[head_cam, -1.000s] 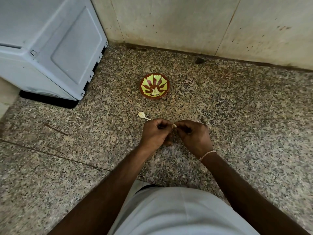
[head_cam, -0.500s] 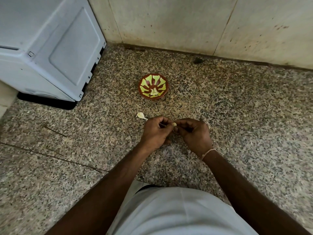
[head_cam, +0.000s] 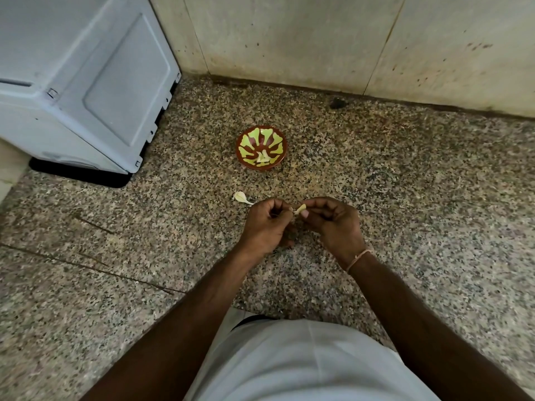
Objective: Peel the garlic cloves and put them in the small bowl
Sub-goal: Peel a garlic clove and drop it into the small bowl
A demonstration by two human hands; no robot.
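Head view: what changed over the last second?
Little. Both hands, left hand and right hand, still pinch the clove between them; more of it now shows. Bowl, with pale pieces inside, and loose peel on the floor stayed put.

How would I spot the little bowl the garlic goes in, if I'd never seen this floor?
Start at the grey appliance in the far left corner of the speckled floor. Just right of it, short of the wall, sits the bowl, beyond the hands. It is the only round dish: brown-red with yellow-green petal shapes, a few pale cloves inside.
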